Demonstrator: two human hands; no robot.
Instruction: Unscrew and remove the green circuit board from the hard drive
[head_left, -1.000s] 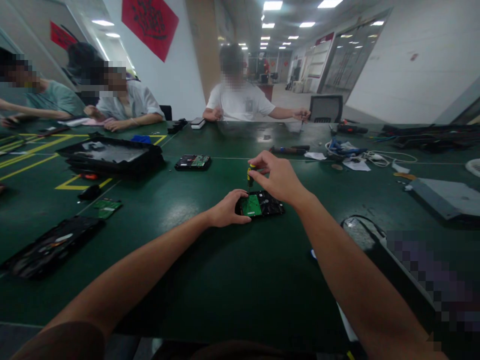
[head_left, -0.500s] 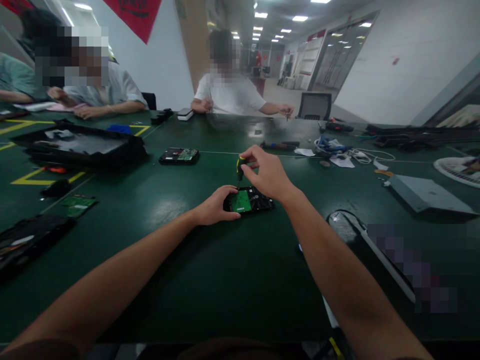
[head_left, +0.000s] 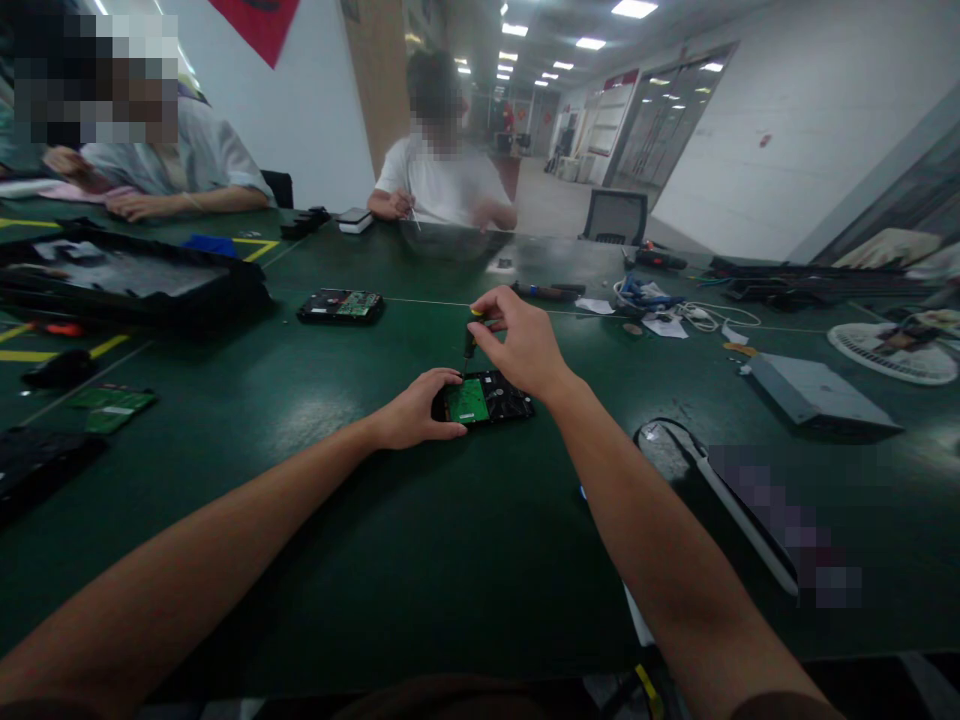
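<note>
A black hard drive (head_left: 511, 398) with a green circuit board lies flat on the dark green table, in the middle of the head view. My left hand (head_left: 424, 408) grips its left end, thumb at the near edge and fingers at the far edge. Above the board, my right hand (head_left: 521, 340) pinches a small screwdriver (head_left: 470, 343) with a dark and yellow handle. The shaft points down, close to upright, at the board's far edge near my left fingertips. Whether its tip sits in a screw is too small to tell.
Another hard drive (head_left: 341, 306) lies farther off to the left. A large black tray-like housing (head_left: 232, 285) and a loose green circuit board (head_left: 120, 408) are at left. On the right are a grey metal box (head_left: 821, 392), cables (head_left: 701, 315) and a white round grille (head_left: 885, 355). Two people sit across.
The view has turned slightly right, so the scene sits farther left. Both my hands keep their hold on the drive and screwdriver. The person opposite has drawn an outstretched hand inward.
</note>
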